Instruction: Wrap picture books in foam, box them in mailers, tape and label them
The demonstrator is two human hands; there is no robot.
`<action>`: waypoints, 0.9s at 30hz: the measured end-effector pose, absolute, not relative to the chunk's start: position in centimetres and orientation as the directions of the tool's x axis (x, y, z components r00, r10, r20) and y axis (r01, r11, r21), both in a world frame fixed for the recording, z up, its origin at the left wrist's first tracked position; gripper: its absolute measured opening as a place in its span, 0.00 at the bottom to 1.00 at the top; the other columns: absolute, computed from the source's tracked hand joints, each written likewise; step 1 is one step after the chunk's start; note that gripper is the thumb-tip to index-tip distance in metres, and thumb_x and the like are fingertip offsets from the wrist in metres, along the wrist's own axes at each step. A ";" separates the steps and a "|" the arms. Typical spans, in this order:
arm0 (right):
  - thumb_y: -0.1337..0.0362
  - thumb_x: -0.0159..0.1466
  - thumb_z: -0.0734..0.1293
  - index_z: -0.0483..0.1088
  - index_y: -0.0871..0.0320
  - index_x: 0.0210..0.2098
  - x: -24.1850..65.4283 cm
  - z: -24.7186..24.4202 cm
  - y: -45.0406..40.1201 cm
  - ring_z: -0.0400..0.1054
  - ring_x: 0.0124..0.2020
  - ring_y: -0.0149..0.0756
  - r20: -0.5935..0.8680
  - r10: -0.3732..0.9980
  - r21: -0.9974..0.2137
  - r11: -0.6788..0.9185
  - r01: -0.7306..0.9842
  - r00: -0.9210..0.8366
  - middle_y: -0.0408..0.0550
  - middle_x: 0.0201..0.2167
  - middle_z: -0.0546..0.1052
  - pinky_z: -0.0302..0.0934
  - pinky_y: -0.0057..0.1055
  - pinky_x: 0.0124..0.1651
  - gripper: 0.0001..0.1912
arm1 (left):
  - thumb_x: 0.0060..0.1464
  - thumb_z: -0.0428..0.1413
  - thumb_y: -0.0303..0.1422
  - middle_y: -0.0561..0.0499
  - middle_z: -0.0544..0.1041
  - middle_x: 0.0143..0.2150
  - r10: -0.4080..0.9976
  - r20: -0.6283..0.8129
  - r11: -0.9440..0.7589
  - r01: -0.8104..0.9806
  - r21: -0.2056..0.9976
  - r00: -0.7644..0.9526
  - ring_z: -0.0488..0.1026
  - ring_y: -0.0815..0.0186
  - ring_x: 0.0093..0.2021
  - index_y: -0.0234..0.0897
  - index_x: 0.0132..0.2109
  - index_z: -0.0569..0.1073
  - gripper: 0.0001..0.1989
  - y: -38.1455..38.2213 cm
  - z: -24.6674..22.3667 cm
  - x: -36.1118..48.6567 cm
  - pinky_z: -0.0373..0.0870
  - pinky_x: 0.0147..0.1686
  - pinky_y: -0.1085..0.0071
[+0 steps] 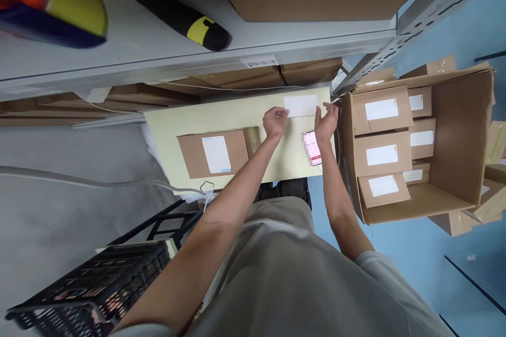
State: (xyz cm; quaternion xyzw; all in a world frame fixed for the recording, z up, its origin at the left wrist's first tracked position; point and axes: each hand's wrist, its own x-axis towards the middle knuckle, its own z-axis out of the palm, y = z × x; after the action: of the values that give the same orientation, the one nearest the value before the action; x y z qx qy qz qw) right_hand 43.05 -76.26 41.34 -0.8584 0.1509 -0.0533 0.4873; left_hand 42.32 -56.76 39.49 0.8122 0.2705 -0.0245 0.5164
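A white paper label [301, 106] lies at the far right of the pale yellow table [221, 117]. My left hand [275, 120] pinches its lower left corner between thumb and fingers. At the label's right edge is my right hand [326, 122], fingers apart and curved, with the thumb near the corner; whether it touches the paper I cannot tell. Just below that hand lies a phone [313, 148] with a lit pink screen, partly covered by my wrist. Left of my left forearm rests a closed cardboard box [190, 157] bearing a white label [216, 154].
To the right stands a large open carton [460, 142] holding several labelled boxes [381, 134]. Above the table runs a grey metal shelf [158, 58] with a black and yellow cutter [174, 9]. A black crate [95, 284] sits lower left. A cable [98, 178] crosses to the table's edge.
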 end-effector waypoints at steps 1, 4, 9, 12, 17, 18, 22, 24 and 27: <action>0.42 0.79 0.62 0.77 0.55 0.58 43.0 41.7 -75.9 0.73 0.67 0.55 -0.036 -0.285 -0.863 -0.475 -0.174 0.958 0.63 0.63 0.76 0.68 0.54 0.74 0.25 | 0.62 0.68 0.36 0.50 0.87 0.40 0.455 -0.317 -0.302 0.480 0.824 0.832 0.82 0.60 0.42 0.40 0.42 0.85 0.06 -57.0 40.1 42.3 0.77 0.50 0.63; 0.37 0.78 0.63 0.77 0.53 0.60 43.1 42.7 -74.5 0.74 0.66 0.53 -0.071 -0.138 -0.895 -0.429 -0.124 0.988 0.60 0.63 0.76 0.71 0.53 0.72 0.29 | 0.63 0.68 0.37 0.48 0.88 0.43 0.435 -0.326 -0.236 0.456 0.858 0.839 0.83 0.60 0.42 0.39 0.42 0.86 0.07 -58.1 41.8 42.1 0.78 0.51 0.63; 0.29 0.70 0.70 0.77 0.53 0.60 44.3 43.3 -73.4 0.77 0.63 0.54 -0.109 -0.104 -0.888 -0.436 -0.144 0.989 0.59 0.61 0.79 0.75 0.53 0.68 0.38 | 0.65 0.64 0.33 0.46 0.88 0.52 0.169 -0.264 -0.243 0.300 0.923 0.950 0.85 0.58 0.49 0.38 0.46 0.87 0.08 -60.3 44.3 41.5 0.81 0.52 0.64; 0.30 0.73 0.67 0.78 0.53 0.55 45.3 43.4 -75.0 0.80 0.56 0.50 -0.047 -0.139 -0.861 -0.496 -0.110 0.989 0.56 0.55 0.82 0.76 0.53 0.66 0.34 | 0.64 0.64 0.31 0.45 0.86 0.60 0.010 -0.214 -0.231 0.210 0.950 0.977 0.85 0.58 0.55 0.41 0.52 0.87 0.12 -61.0 45.1 41.2 0.82 0.53 0.64; 0.35 0.79 0.60 0.78 0.55 0.49 46.9 43.4 -79.8 0.82 0.47 0.46 0.036 -0.193 -0.838 -0.540 -0.076 0.980 0.53 0.46 0.83 0.77 0.50 0.62 0.30 | 0.65 0.63 0.28 0.45 0.87 0.58 -0.042 -0.231 -0.244 0.214 0.946 0.972 0.84 0.58 0.56 0.39 0.51 0.88 0.11 -60.9 45.0 41.8 0.82 0.57 0.62; 0.35 0.79 0.61 0.78 0.55 0.49 47.2 43.4 -80.7 0.82 0.47 0.46 0.042 -0.206 -0.840 -0.538 -0.077 0.978 0.53 0.45 0.83 0.77 0.50 0.62 0.30 | 0.65 0.62 0.28 0.45 0.87 0.56 -0.033 -0.236 -0.244 0.222 0.944 0.971 0.84 0.58 0.54 0.39 0.49 0.88 0.10 -60.9 44.8 42.1 0.81 0.57 0.62; 0.37 0.80 0.61 0.78 0.60 0.53 48.1 43.0 -83.1 0.81 0.52 0.48 -0.007 -0.212 -0.823 -0.554 -0.126 0.977 0.59 0.48 0.84 0.76 0.50 0.63 0.32 | 0.63 0.64 0.28 0.45 0.88 0.50 0.003 -0.263 -0.249 0.255 0.934 0.965 0.84 0.59 0.49 0.37 0.44 0.87 0.06 -60.9 44.3 43.5 0.80 0.56 0.61; 0.38 0.81 0.59 0.78 0.63 0.56 48.3 42.6 -83.8 0.81 0.55 0.48 -0.005 -0.193 -0.820 -0.561 -0.115 0.981 0.62 0.49 0.84 0.75 0.49 0.64 0.33 | 0.61 0.64 0.25 0.45 0.88 0.49 0.012 -0.265 -0.263 0.259 0.929 0.964 0.83 0.59 0.48 0.37 0.43 0.87 0.07 -61.2 44.1 44.3 0.80 0.56 0.61; 0.37 0.82 0.57 0.78 0.61 0.57 48.6 42.0 -84.4 0.82 0.55 0.48 0.044 -0.178 -0.844 -0.532 -0.058 0.983 0.58 0.47 0.83 0.76 0.51 0.62 0.34 | 0.59 0.61 0.21 0.46 0.88 0.49 -0.002 -0.256 -0.316 0.242 0.917 0.967 0.83 0.59 0.47 0.36 0.41 0.88 0.11 -62.0 43.7 45.6 0.79 0.57 0.61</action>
State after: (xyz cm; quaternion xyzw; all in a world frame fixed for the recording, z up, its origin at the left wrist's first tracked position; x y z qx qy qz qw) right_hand 48.55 -84.42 41.99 -0.8731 0.0675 -0.0625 0.4788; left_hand 45.64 -61.95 43.74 0.8044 0.0747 -0.1051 0.5800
